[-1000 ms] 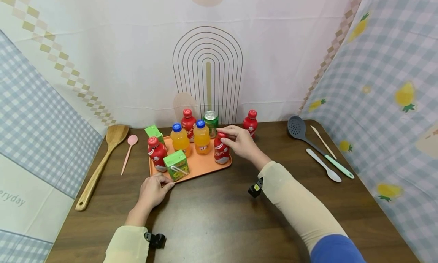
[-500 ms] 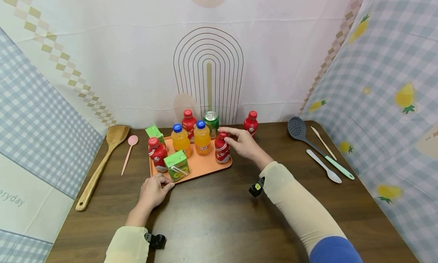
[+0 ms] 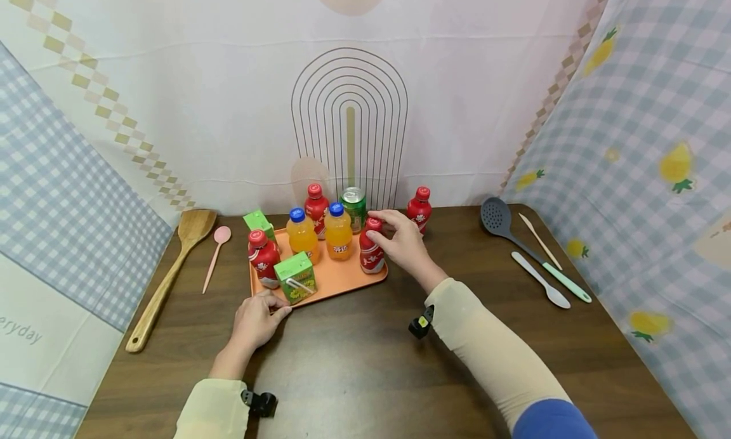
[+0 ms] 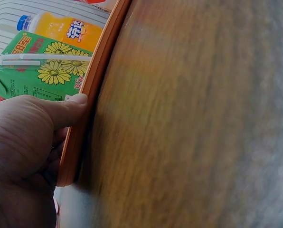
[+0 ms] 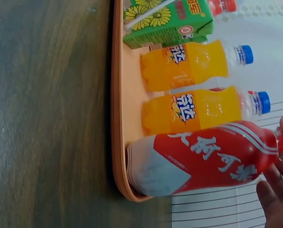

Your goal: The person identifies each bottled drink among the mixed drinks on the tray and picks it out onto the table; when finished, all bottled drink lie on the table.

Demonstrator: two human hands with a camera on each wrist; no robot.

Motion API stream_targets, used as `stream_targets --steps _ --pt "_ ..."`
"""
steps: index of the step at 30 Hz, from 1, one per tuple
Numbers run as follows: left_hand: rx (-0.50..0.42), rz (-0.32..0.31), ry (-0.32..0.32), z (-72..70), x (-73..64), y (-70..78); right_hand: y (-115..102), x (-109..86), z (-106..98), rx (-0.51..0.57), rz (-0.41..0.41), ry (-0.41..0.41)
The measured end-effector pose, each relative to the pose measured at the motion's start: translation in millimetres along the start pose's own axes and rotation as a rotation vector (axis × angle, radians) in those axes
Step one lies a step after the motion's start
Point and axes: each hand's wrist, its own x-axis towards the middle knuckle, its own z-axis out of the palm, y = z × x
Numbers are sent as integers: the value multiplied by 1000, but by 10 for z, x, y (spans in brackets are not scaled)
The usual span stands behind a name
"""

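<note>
An orange tray (image 3: 337, 280) carries the drinks. At its front left corner my left hand (image 3: 257, 318) grips the rim, thumb on the edge in the left wrist view, the other fingers partly hidden. My right hand (image 3: 407, 245) holds the capped top of a red bottle (image 3: 372, 255) standing upright at the tray's right end. Thumb and fingers lie on either side of that cap in the right wrist view. Also on the tray are two orange soda bottles (image 3: 339, 236), a green drink carton (image 3: 296, 279) with a straw, and a red bottle (image 3: 264, 261) at the left.
Behind stand another red bottle (image 3: 316, 210), a green can (image 3: 354, 209) and a second green carton (image 3: 259, 222). A red bottle (image 3: 419, 209) stands right of the tray. Leftward lie a wooden spatula (image 3: 177, 268) and pink spoon (image 3: 216, 252); rightward, a skimmer (image 3: 525, 248) and white spoon (image 3: 539, 279).
My right wrist has dropped slightly toward me while its fingers stay at the red bottle's cap. The left hand, tray and drinks have kept their places.
</note>
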Motion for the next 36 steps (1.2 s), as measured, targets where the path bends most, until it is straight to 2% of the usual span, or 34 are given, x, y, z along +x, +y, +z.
stream_targets --steps 7,16,26,36 --pt "-5 -9 -2 -5 -3 15 -27 11 69 -85 42 84" --pt "-14 -24 -15 -5 -4 20 -79 -20 1 -74 37 105" --pt "-16 -19 1 4 -4 17 -101 -89 -302 -36 -14 155" --pt "-15 -10 4 1 -13 21 159 -287 -726 -64 35 174"
